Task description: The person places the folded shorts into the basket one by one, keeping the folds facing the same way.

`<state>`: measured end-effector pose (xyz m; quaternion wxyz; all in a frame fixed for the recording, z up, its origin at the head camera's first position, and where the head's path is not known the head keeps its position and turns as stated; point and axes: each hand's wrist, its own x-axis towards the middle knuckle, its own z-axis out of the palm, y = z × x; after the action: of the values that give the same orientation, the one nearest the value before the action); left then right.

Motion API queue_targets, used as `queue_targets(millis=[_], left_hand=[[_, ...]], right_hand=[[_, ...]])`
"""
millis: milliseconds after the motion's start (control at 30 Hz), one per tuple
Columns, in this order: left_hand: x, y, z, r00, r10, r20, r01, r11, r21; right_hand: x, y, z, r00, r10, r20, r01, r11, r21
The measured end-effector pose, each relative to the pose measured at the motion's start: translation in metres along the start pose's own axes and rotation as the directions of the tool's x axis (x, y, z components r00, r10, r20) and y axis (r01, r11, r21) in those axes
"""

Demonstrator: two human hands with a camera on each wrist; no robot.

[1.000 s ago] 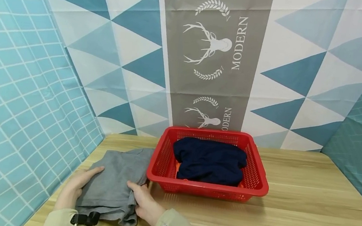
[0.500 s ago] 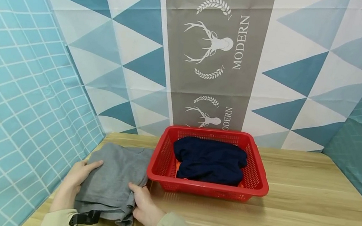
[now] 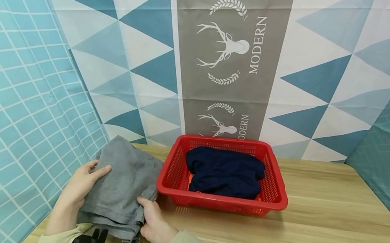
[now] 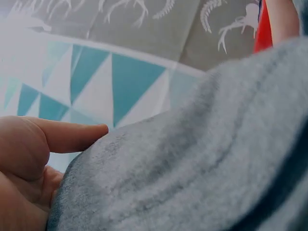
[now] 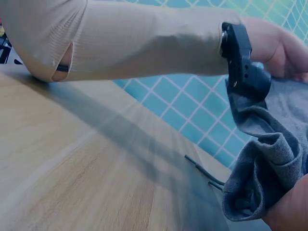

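A folded grey garment (image 3: 121, 181) is held between both hands at the left of the table, its far corner tilted up. My left hand (image 3: 77, 182) grips its left edge, thumb on top and the other fingers partly hidden behind. At the near right edge, my right hand (image 3: 156, 219) pinches the layers with its thumb above. Rolled layers of the garment (image 5: 269, 163) show in the right wrist view, lifted off the tabletop, with thin dark cords (image 5: 204, 172) beside them. In the left wrist view the thumb presses along the fabric's edge.
Just right of the garment stands a red plastic basket (image 3: 222, 199). It contains a folded navy garment (image 3: 225, 173) with a bit of orange (image 3: 190, 176) under it. The wooden table (image 3: 316, 231) meets a blue tiled-pattern sheet (image 3: 18, 117) on the left and a patterned backdrop behind.
The grey garment has risen and tilted, its far left corner going up and away. My left hand has moved slightly up and left with it. The basket stays put.
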<state>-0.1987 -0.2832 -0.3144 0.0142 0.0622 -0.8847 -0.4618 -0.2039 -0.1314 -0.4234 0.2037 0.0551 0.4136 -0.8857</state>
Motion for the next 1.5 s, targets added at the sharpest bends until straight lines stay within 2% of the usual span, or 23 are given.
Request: queue_targets(millis=[200,367,533,833,1067,1200,1367,1500], left_hand=[[-0.012,0.019,0.004,0.999,-0.011,-0.032,0.013,0.999,0.052],[-0.022,0.029,0.004,0.996,-0.001,-0.085,0.007,0.997,0.073],[-0.034,0.039,0.002,0.989,0.013,-0.146,0.003,0.994,0.11],[-0.049,0.048,0.001,0.971,0.043,-0.237,-0.018,0.994,0.108],[-0.053,0.051,0.003,0.938,0.084,-0.335,-0.076,0.996,0.036],[-0.052,0.053,0.006,0.926,0.089,-0.366,-0.108,0.994,-0.032],[-0.05,0.056,0.011,0.914,0.122,-0.387,-0.186,0.974,-0.132],[-0.049,0.057,0.019,0.889,0.145,-0.435,-0.243,0.954,-0.176]], right_hand=[[-0.001,0.0,0.0,0.999,0.038,0.017,-0.038,0.999,0.008],[-0.001,-0.003,0.002,0.997,0.031,0.077,-0.032,0.999,0.002],[-0.004,-0.008,0.004,0.991,0.033,0.127,-0.035,0.999,0.013],[-0.014,-0.02,0.007,0.986,0.007,0.169,-0.01,1.0,0.019],[-0.02,-0.036,0.006,0.969,-0.029,0.244,0.028,1.0,0.009],[-0.02,-0.046,0.004,0.963,-0.055,0.264,0.053,0.999,0.012],[-0.02,-0.056,0.001,0.956,-0.106,0.272,0.106,0.994,0.013],[-0.024,-0.063,-0.003,0.953,-0.154,0.262,0.165,0.986,-0.02]])
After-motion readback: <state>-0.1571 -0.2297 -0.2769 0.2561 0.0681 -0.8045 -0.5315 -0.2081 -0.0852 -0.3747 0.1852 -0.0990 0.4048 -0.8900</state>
